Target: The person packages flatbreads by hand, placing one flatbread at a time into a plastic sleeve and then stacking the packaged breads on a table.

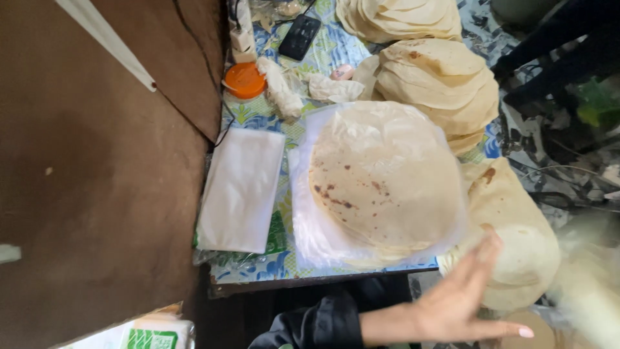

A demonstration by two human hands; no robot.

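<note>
Pale flatbread stack [384,181] lies on clear plastic; one hand [462,300], open and empty, hovers at its near-right edge; which hand, cannot tell; stacking seems underway.

A table [326,57] covered in a blue and green patterned cloth is standing against a brown wall on the left. A pile of flatbreads [381,184] on clear plastic is lying near the front, a stack of white bags [242,189] to its left. Farther back an orange lid [245,80], a black phone [299,36], crumpled plastic [281,87] and more flatbread stacks [442,87] are lying.
</note>
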